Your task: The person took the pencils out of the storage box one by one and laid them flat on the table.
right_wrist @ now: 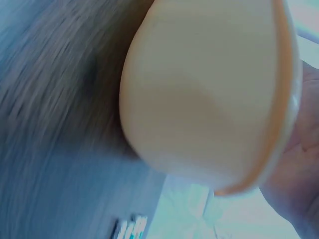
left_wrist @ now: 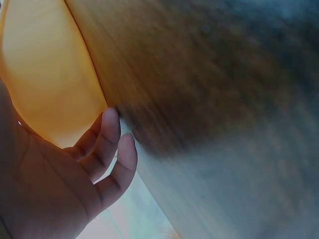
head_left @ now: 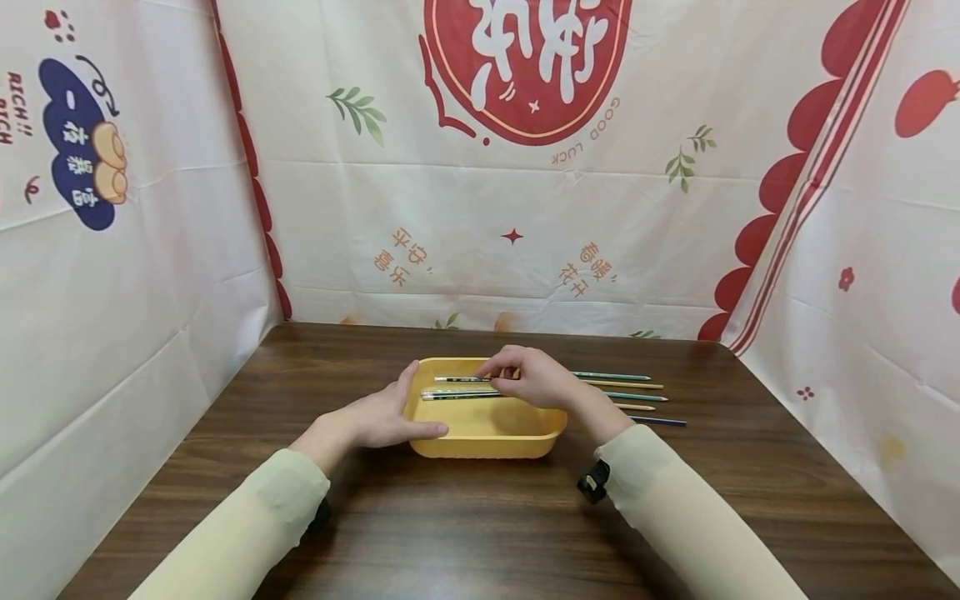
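Note:
A yellow plastic bin [head_left: 480, 448] stands on the table. My left hand [head_left: 386, 412] holds its left end, thumb over the near rim and fingers around the outside; in the left wrist view, curled fingertips [left_wrist: 110, 119] meet the bin's outer wall. My right hand [head_left: 536, 379] is over the bin, pinching a dark patterned pencil [head_left: 457, 379] whose light end points left. Below it, more dark pencils [head_left: 453, 395] lie in the bin, partly covered by this hand. In the right wrist view the bin's wall [right_wrist: 199, 89] blocks the fingertips.
Right of the bin lie several pencils side by side, including a teal one [head_left: 633, 397], a yellow one [head_left: 626, 385] and a dark blue one [head_left: 663, 422]. The dark wooden table [head_left: 450, 525] is bordered by printed cloth walls [head_left: 480, 208] at the back and sides.

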A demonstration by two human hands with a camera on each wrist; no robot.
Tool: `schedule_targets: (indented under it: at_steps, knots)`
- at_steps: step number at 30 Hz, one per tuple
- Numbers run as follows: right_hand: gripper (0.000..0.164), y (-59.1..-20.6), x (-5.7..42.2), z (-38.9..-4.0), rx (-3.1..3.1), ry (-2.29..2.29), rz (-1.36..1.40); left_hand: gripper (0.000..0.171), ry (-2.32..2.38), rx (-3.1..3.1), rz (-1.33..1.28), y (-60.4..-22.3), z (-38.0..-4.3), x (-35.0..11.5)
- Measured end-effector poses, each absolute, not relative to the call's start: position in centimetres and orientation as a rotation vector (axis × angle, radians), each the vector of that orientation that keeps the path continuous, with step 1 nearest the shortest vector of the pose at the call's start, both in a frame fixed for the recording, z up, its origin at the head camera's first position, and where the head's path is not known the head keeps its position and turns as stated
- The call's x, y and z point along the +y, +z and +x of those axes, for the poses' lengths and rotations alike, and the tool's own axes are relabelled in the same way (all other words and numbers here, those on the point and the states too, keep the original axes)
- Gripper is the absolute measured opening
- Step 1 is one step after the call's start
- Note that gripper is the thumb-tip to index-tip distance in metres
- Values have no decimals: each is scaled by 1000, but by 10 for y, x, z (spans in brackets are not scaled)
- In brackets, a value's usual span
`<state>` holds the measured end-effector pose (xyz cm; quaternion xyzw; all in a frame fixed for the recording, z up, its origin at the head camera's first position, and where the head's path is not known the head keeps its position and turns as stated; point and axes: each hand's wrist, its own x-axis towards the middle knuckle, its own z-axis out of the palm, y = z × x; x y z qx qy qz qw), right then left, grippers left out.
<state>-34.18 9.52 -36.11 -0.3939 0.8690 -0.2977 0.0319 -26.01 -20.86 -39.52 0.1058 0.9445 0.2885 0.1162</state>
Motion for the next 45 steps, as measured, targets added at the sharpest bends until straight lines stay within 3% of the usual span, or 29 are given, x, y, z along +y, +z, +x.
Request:
schedule_targets:
  at_steps: [30, 45]
  knots:
    - [23, -351, 246, -327, 2914, -935, -1071, 137, 838, 2772, 336, -396, -259, -210]
    - [21, -377, 296, -328, 2833, -859, -981, 136, 838, 2763, 335, -395, -260, -210]
